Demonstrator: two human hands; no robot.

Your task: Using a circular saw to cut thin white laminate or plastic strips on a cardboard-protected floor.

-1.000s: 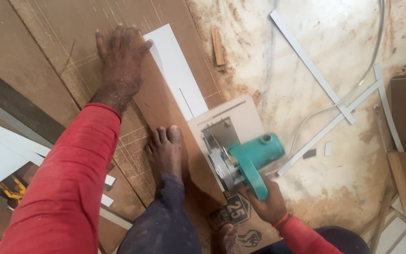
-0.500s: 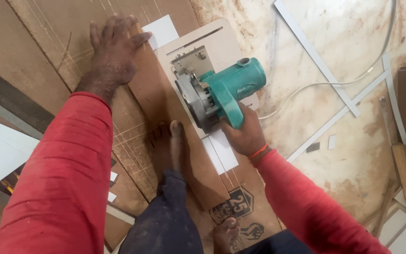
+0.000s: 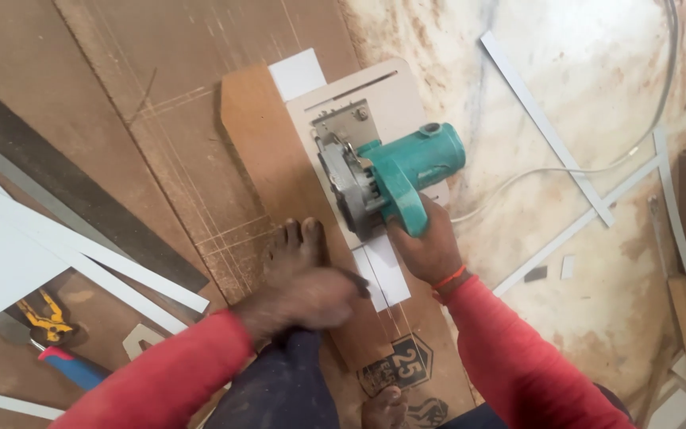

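Pulled back from the far end of the board, the left hand [image 3: 311,295] now hovers blurred over the bare foot [image 3: 299,246], fingers loosely curled and holding nothing, while the circular saw [image 3: 391,187] sits slightly farther along the cut. Right hand [image 3: 430,246] is clenched on the saw's teal handle, arm bent in from the lower right. Its motor housing points right and away, blade aligned lengthwise with the brown plywood strip [image 3: 271,159].
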